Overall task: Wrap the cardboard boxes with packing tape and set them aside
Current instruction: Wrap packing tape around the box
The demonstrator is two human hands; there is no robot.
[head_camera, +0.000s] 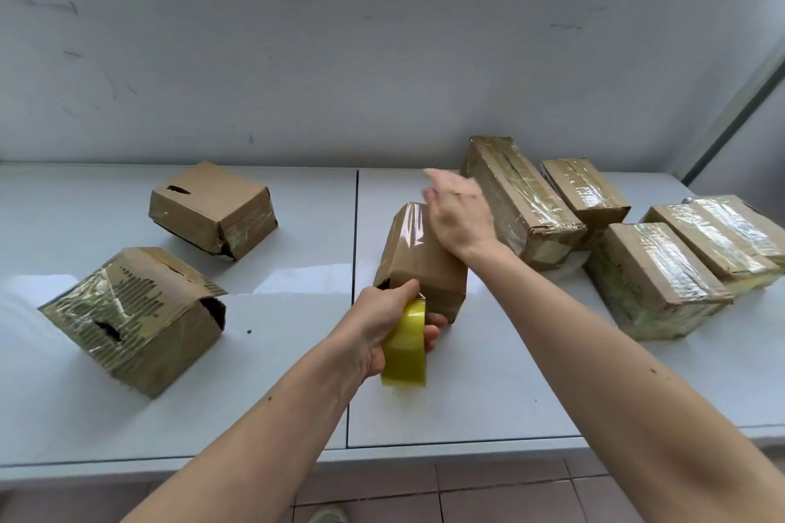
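- a yellowish roll of clear packing tape (405,346) is gripped by the left hand (384,323), fingers curled round the roll, thumb on top; the roll is held edge-on at the near end of the middle box.
- a small brown cardboard box partly covered in shiny tape (418,259) is seen on the white table (488,386), just right of the seam between the two tabletops; it looks tilted, though whether its base is lifted cannot be told.
- the right hand (456,214) is seen over the far top of that box, fingers spread and fairly straight, blurred; nothing is gripped by it; contact with the box cannot be told.
- the roll is touching or just beside the near face of the middle box; a short tape strip between them is suggested but is too small to confirm.
- two worn brown cardboard boxes are placed on the left tabletop: a torn, tape-patched near-left box (136,318) with a dark hole in its side, and a far-left box (212,208) with a slit in its top, well apart from the hands.
- a cluster of tape-wrapped boxes is set on the right: a long wrapped box (518,200) just beside the right hand, a smaller wrapped box (584,187) behind it, a near-right wrapped box (650,280), and a far-right wrapped box (722,234) touching it.
- a scuffed grey wall (340,55) is seen behind the table; reddish floor tiles (488,493) are seen below its near edge.
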